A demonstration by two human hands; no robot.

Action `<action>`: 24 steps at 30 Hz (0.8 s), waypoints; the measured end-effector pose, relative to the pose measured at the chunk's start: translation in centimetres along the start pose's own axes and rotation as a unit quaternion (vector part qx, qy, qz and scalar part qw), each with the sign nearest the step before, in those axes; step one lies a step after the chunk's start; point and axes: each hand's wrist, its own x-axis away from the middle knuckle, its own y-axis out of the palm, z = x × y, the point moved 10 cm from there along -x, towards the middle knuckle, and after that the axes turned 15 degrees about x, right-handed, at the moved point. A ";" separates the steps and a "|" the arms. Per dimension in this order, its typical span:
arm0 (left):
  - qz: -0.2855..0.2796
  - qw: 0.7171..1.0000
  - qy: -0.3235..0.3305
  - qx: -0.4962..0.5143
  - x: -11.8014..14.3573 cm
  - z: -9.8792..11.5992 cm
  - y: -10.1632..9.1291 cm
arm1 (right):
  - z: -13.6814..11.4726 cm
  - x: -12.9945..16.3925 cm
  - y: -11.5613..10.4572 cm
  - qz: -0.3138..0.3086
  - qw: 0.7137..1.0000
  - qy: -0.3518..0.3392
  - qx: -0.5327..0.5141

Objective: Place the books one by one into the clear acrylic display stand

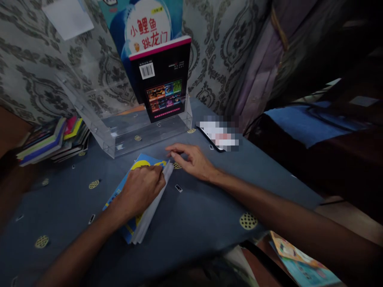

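A thick book or small stack of books with a blue and yellow cover (139,161) lies flat on the table, its white page edges facing right. Across its top rests my left hand (144,183), closed, with the fingers curled over at the page edge; the fingertips are partly hidden. My right hand (193,159) hovers just right of the book's far corner, fingers loosely bent and thumb apart, holding nothing. Behind both hands is a clear acrylic stand (110,141). A black book with a barcode (163,85) stands upright in it, before a taller blue book (116,24).
A dark-edged phone (209,135), partly blurred out, lies to the right of the stand. Several stacked books (44,143) sit at the left back. The dark patterned tablecloth (209,215) ends at the right and front. More picture books (305,259) lie below the edge.
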 end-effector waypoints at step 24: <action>0.018 0.981 0.165 0.101 5.1 -3.9 4.4 | 0.0 0.1 4.5 -0.126 0.980 -0.082 0.133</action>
